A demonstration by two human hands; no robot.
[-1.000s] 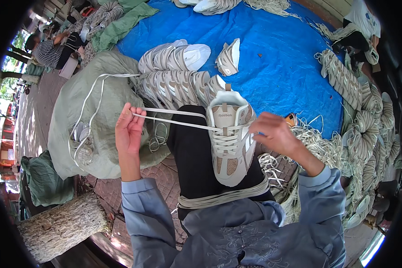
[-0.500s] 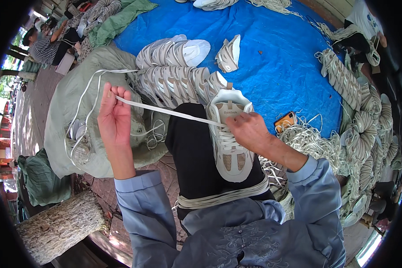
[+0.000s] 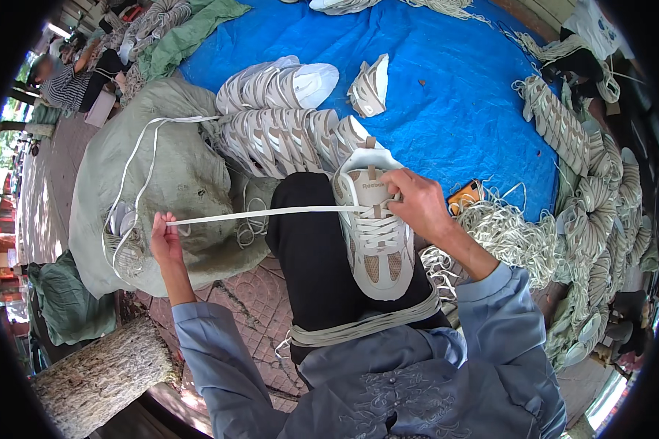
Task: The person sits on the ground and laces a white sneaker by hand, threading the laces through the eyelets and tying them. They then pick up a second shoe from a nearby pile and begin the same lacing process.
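Note:
A white and beige sneaker [image 3: 373, 234] rests sole-down on my black-trousered knee. My right hand [image 3: 416, 205] is closed over its tongue and top eyelets, pinching the lacing there. My left hand [image 3: 165, 238] is out to the left, shut on the end of a white lace [image 3: 263, 213] that is stretched taut and nearly level from the shoe. The rest of that lace loops back over a grey-green sack [image 3: 176, 183].
Rows of matching sneakers [image 3: 285, 124] lie stacked on a blue tarp [image 3: 447, 95] ahead. Heaps of loose laces [image 3: 512, 234] and bundled shoes [image 3: 608, 219] fill the right side. A log [image 3: 99, 380] lies at lower left. Another person [image 3: 66, 80] sits far left.
My left hand has dropped and pulled farther left, drawing the lace out longer and level. My right hand has shifted up onto the shoe's tongue.

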